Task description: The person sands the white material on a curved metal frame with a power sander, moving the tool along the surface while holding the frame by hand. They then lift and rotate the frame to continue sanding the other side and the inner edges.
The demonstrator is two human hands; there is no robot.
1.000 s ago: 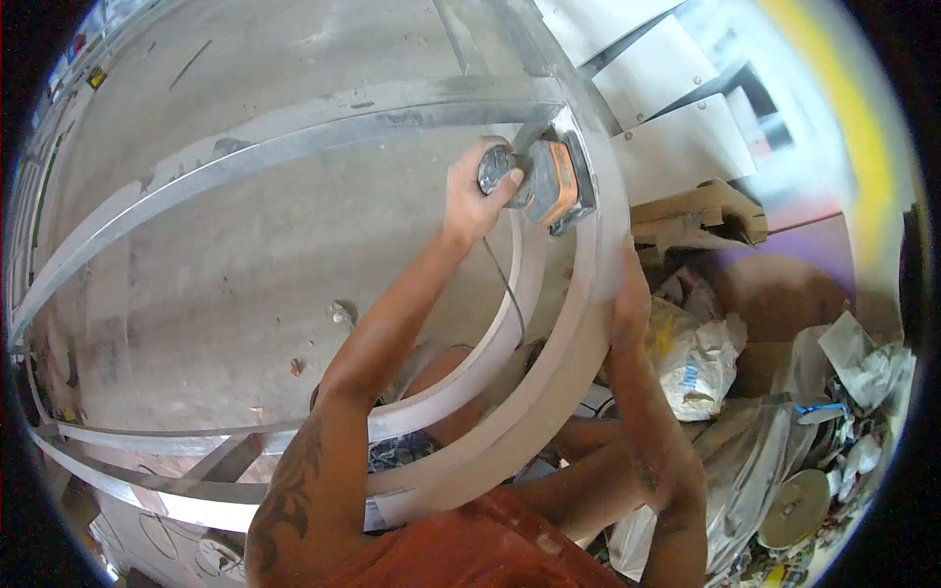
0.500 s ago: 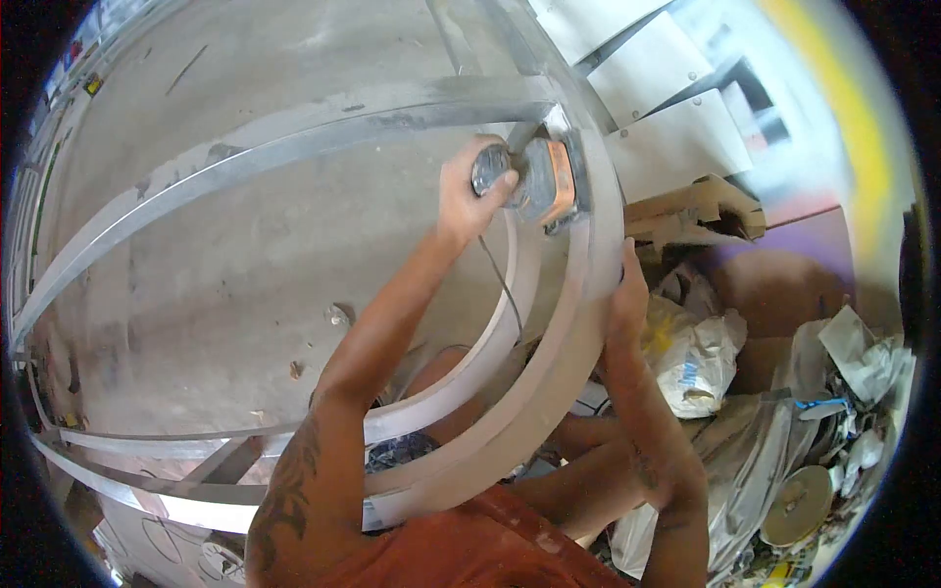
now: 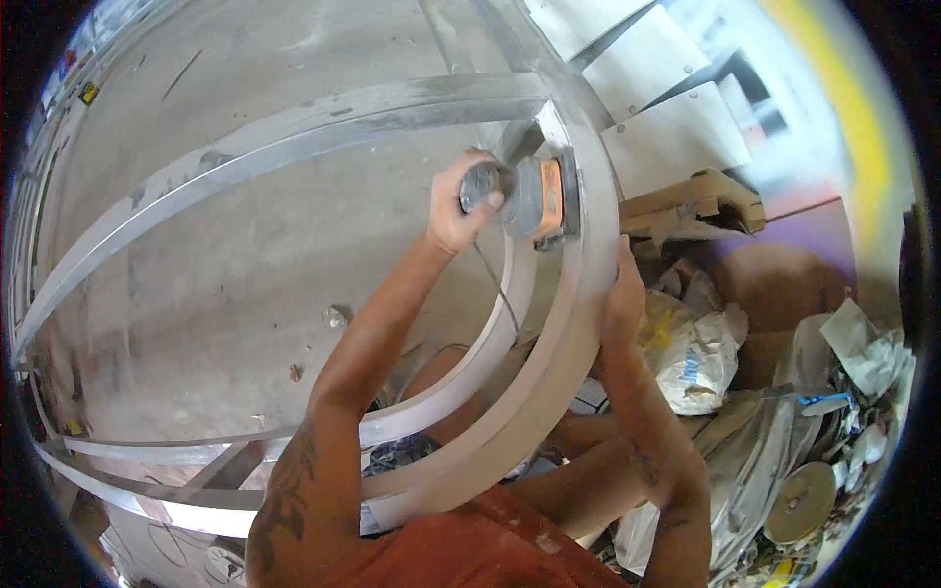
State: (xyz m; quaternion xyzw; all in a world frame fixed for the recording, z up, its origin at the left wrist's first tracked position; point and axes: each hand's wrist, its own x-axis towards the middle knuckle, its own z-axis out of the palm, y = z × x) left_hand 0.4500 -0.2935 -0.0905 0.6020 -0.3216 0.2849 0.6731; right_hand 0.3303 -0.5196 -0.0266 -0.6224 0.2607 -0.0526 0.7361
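My left hand [image 3: 461, 204] is closed around the dark rounded handle of an orange and grey power sander [image 3: 541, 201]. The sander is tilted on its side, its dark pad against the inner face of a curved, pale metal frame [image 3: 549, 377]. A thin cable hangs from the sander past the frame's lower inner band. At the outer side of the same curve, my right hand [image 3: 624, 294] grips the frame's edge, with some fingers hidden behind it.
Long metal bars [image 3: 245, 162] of the frame stretch left over the concrete floor [image 3: 235, 284]. On the right are a torn cardboard box [image 3: 696, 201], a white plastic bag [image 3: 698, 367], a round tan disc [image 3: 799, 502] and crumpled plastic. White panels [image 3: 676, 142] stand at the upper right.
My left hand and the sander have moved slightly down and left along the frame, and the sander has turned a little. My right hand stays at nearly the same place.
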